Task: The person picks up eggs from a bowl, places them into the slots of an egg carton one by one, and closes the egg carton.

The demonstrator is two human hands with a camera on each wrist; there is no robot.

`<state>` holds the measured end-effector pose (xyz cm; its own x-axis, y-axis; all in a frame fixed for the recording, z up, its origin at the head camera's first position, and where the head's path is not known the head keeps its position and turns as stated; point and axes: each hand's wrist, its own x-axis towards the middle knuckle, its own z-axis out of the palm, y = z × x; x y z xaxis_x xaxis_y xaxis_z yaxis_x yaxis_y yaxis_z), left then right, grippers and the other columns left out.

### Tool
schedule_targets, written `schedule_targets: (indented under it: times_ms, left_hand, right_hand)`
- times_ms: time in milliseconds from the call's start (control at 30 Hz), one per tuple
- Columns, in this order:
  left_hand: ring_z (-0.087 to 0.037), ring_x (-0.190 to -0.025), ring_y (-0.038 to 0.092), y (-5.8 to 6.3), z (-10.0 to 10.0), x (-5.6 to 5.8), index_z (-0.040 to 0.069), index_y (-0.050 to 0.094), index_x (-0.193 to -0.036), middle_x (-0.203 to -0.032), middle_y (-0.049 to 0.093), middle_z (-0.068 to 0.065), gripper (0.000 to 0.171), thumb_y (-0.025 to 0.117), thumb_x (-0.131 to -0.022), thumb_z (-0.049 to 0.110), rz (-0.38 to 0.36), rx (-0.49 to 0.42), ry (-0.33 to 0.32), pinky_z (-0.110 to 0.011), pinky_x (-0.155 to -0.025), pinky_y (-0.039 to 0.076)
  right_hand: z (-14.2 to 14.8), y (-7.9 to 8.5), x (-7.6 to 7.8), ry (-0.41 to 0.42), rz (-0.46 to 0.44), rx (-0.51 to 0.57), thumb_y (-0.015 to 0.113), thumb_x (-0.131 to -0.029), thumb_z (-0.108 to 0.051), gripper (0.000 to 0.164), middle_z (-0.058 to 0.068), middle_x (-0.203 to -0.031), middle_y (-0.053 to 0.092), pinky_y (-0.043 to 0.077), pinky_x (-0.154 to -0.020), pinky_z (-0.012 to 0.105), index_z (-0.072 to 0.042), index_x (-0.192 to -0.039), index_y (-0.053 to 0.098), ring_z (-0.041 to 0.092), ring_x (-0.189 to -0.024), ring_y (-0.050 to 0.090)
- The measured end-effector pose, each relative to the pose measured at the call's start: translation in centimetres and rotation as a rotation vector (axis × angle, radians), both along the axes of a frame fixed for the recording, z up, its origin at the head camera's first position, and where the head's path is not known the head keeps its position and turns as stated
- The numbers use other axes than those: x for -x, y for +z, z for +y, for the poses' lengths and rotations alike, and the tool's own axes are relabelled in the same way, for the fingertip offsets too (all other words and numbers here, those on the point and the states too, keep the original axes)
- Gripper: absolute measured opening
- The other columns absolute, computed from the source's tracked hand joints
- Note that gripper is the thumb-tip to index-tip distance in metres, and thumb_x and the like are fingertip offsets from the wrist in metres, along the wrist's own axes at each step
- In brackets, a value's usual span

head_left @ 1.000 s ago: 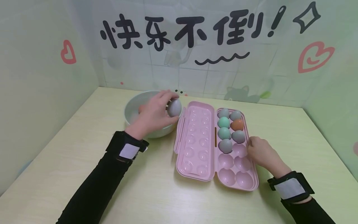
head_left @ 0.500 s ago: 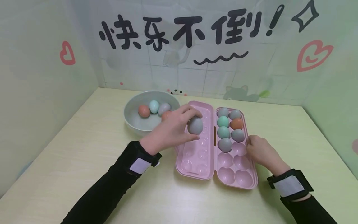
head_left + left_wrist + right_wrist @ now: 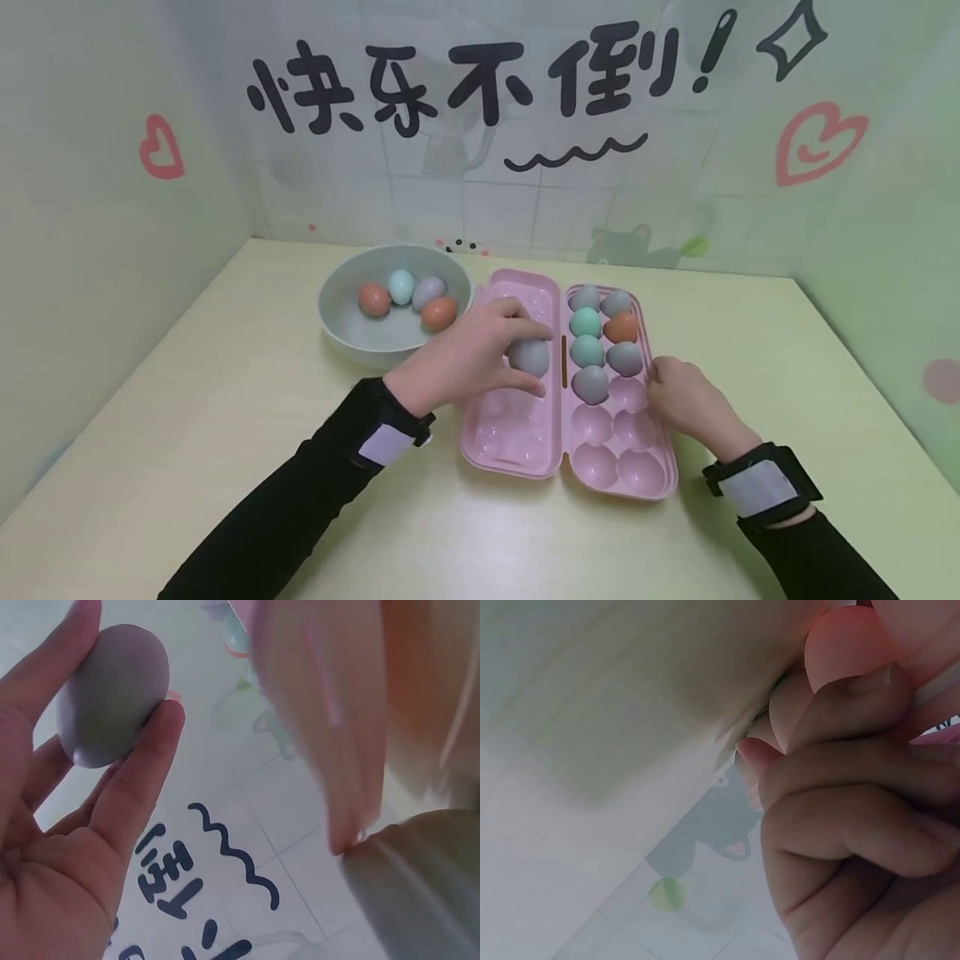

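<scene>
Pinching gray egg (image 3: 528,357) with left hand (image 3: 472,350) over pink carton (image 3: 592,425)
Gripping its right edge (image 3: 670,457) with right hand (image 3: 686,406); brace firmly, go easy squeezing the egg.

I'm looking into a booth-like space: printed sheets (image 3: 525,217) wall the table (image 3: 247,400) from nine o'clock round to three, bold black lettering (image 3: 490,92) at twelve.
</scene>
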<state>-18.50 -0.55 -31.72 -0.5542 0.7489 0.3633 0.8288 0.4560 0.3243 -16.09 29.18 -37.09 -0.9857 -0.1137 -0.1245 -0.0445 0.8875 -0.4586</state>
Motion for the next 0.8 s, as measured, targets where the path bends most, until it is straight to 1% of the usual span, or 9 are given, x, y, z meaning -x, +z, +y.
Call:
schedule_targets:
  times_ms: [100,200,300,367,433,600,667,700,800]
  left_hand:
    - [-0.014,-0.088,0.051,1.0,1.1,0.4,0.008,0.068,-0.118,-0.100,0.055,-0.003,0.056,0.088,-0.073,0.035,-0.013,0.067,0.005,-0.018,-0.072,0.044]
    - [-0.013,-0.084,0.052,2.0,2.6,1.1,0.009,0.064,-0.110,-0.095,0.054,-0.001,0.051,0.087,-0.074,0.036,-0.004,0.159,-0.003,-0.019,-0.070,0.044]
    - [-0.014,-0.082,0.053,2.8,4.3,1.8,0.009,0.060,-0.103,-0.090,0.054,0.000,0.046,0.088,-0.074,0.033,0.007,0.256,-0.044,-0.021,-0.070,0.043]
    - [-0.014,-0.082,0.052,3.2,5.5,2.2,0.009,0.059,-0.103,-0.090,0.053,0.000,0.045,0.087,-0.075,0.031,0.009,0.319,-0.066,-0.021,-0.070,0.043]
    - [-0.014,-0.085,0.053,3.4,6.7,2.4,0.009,0.061,-0.104,-0.091,0.054,0.000,0.042,0.087,-0.076,0.029,0.001,0.352,-0.093,-0.022,-0.073,0.043]
    - [-0.015,-0.095,0.052,3.6,9.1,2.7,0.014,0.071,-0.106,-0.097,0.060,0.002,0.037,0.086,-0.077,0.032,0.023,0.373,-0.135,-0.023,-0.079,0.043]
    - [-0.015,-0.099,0.052,3.4,9.9,2.7,0.015,0.074,-0.107,-0.101,0.063,0.003,0.037,0.086,-0.077,0.033,0.034,0.373,-0.155,-0.023,-0.081,0.043]
    - [-0.014,-0.101,0.052,3.2,10.3,2.7,0.014,0.074,-0.109,-0.103,0.063,0.004,0.039,0.086,-0.077,0.032,0.027,0.375,-0.165,-0.022,-0.083,0.042]
    - [-0.012,-0.097,0.053,2.5,11.3,2.8,0.011,0.075,-0.105,-0.100,0.065,0.004,0.037,0.086,-0.076,0.031,0.008,0.385,-0.199,-0.020,-0.081,0.041]
  right_hand:
    - [-0.2,0.1,0.0,-0.001,0.003,-0.001,0.038,-0.091,-0.004,0.028,0.018,-0.082,0.057,0.046,-0.059,0.037,0.015,-0.103,0.055,0.029,-0.071,0.055]
    - [-0.2,0.2,0.0,0.008,0.003,0.001,0.038,-0.090,-0.003,0.026,0.018,-0.081,0.056,0.046,-0.058,0.037,0.015,-0.101,0.055,0.028,-0.071,0.054]
    - [-0.1,0.2,0.0,0.017,-0.008,0.007,0.039,-0.090,-0.002,0.025,0.018,-0.081,0.056,0.045,-0.058,0.037,0.015,-0.100,0.055,0.028,-0.070,0.054]
    - [0.0,0.3,0.0,0.018,-0.011,0.010,0.039,-0.091,-0.002,0.025,0.018,-0.080,0.055,0.045,-0.057,0.037,0.015,-0.099,0.055,0.028,-0.070,0.053]
    - [0.0,0.3,0.0,0.020,-0.013,0.017,0.039,-0.090,-0.002,0.025,0.017,-0.079,0.055,0.044,-0.057,0.037,0.014,-0.099,0.055,0.027,-0.069,0.053]
    - [0.1,0.3,0.0,0.031,-0.013,0.044,0.038,-0.091,-0.003,0.023,0.013,-0.074,0.053,0.044,-0.054,0.035,0.012,-0.095,0.056,0.024,-0.065,0.052]
    - [0.1,0.3,0.1,0.036,-0.012,0.054,0.038,-0.092,-0.004,0.022,0.012,-0.072,0.052,0.043,-0.054,0.035,0.010,-0.093,0.056,0.023,-0.063,0.051]
    - [0.2,0.3,0.1,0.038,-0.011,0.059,0.038,-0.092,-0.004,0.022,0.011,-0.072,0.052,0.043,-0.053,0.034,0.009,-0.093,0.056,0.022,-0.062,0.051]
    - [0.3,0.3,0.1,0.049,-0.006,0.066,0.038,-0.092,-0.004,0.021,0.010,-0.070,0.050,0.042,-0.053,0.034,0.007,-0.090,0.055,0.021,-0.061,0.050]
